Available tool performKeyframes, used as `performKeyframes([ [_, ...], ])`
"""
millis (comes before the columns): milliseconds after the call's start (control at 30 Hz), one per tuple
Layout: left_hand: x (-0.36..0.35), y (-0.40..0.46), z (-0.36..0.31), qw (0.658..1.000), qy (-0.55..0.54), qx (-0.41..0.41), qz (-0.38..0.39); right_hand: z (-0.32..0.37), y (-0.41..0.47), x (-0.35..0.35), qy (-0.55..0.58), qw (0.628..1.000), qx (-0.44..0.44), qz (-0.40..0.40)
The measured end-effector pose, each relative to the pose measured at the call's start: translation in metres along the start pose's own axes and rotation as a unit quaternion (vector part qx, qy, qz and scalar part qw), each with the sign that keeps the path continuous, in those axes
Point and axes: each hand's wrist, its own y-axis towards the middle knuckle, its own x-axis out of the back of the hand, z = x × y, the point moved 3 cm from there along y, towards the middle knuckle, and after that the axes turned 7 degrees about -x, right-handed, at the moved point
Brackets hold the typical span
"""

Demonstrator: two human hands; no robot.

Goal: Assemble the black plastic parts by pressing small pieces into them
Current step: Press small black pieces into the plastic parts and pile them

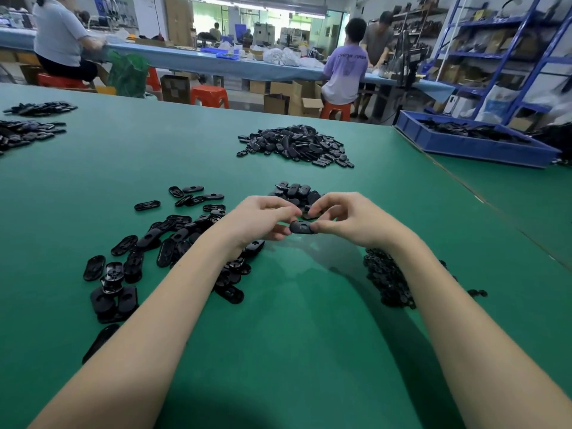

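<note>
Hands hold one black oval part (301, 227) above the green counter (309, 305): left hand (260, 218) pinches its left end, right hand (343, 216) its right end.

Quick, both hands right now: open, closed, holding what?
Left hand: fingers pinch one end of the black oval part.
Right hand: fingers pinch the part's other end.

Legible text: one item only. Purple T-shirt (343, 72) of seated person at far blue bench (192, 58), beyond far edge of green table (294, 320): single line of light lettering across upper back, too blurred to read; possibly two short words. Graphic below lettering indistinct. No readable labels, brands or numbers on cartons, shelving, blue bin.
</note>
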Motion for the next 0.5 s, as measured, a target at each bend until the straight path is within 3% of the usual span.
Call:
performKeyframes([
  [367,-0.031,-0.010,0.006,0.995,-0.060,0.036,0.075,-0.002,-0.018,0.011,0.047,0.999,-0.003,0.002],
  [500,-0.034,-0.011,0.007,0.993,-0.090,0.041,0.056,-0.023,-0.019,0.028,-0.083,0.990,-0.105,-0.043],
])
